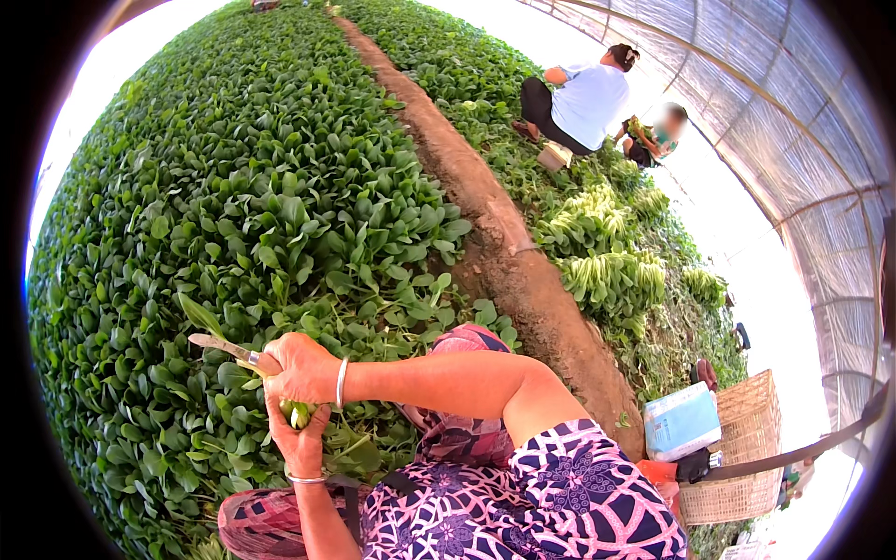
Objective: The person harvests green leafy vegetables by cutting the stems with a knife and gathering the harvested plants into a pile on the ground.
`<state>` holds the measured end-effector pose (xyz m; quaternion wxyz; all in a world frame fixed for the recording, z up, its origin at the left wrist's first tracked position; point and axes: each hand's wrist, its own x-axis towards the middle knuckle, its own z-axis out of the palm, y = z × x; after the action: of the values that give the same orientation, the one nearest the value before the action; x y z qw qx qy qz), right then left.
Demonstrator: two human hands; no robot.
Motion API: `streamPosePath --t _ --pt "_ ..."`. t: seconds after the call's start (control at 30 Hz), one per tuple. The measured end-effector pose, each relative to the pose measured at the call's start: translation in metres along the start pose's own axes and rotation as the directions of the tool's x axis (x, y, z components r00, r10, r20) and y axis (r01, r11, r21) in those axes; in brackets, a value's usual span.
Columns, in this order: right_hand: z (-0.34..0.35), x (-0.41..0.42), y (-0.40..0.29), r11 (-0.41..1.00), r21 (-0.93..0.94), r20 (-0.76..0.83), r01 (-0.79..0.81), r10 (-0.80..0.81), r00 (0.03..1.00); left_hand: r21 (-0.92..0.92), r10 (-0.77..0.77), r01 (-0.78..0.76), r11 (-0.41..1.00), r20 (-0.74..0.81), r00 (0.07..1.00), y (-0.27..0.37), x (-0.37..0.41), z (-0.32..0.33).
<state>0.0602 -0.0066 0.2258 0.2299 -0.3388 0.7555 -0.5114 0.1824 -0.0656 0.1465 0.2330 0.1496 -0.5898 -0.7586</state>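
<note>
My right hand is closed around the wooden handle of a short knife, its blade pointing left. A leafy green plant with a pale stem sticks out beside the blade at the same hand. Just below, touching it, my left hand holds small leafy greens, their pale stem ends showing between thumb and fingers. Both hands are over a dense bed of leafy greens. Cut or trampled-looking low leaves lie near my knees.
A bare soil ridge runs beside the bed. Beyond it lie piled bunches of greens. A person in a white top squats near a smaller person. At right are a wicker basket and a blue-white package.
</note>
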Motion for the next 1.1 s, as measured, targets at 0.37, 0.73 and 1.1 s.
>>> streamPosePath --t 0.37,0.73,1.1 --pt "-0.089 0.020 -0.006 0.553 -0.827 -0.124 -0.098 -0.011 0.992 0.027 -0.073 0.073 0.997 0.001 0.997 -0.003 0.001 -0.009" --pt "-0.086 0.013 -0.016 0.568 -0.822 0.018 0.037 -0.039 0.999 -0.087 -0.114 0.112 0.990 -0.027 0.993 -0.007 0.002 -0.011" --pt "-0.075 0.008 -0.026 0.604 -0.788 0.090 0.119 -0.077 0.993 -0.245 0.063 -0.139 0.960 -0.292 0.954 0.036 0.013 -0.055"
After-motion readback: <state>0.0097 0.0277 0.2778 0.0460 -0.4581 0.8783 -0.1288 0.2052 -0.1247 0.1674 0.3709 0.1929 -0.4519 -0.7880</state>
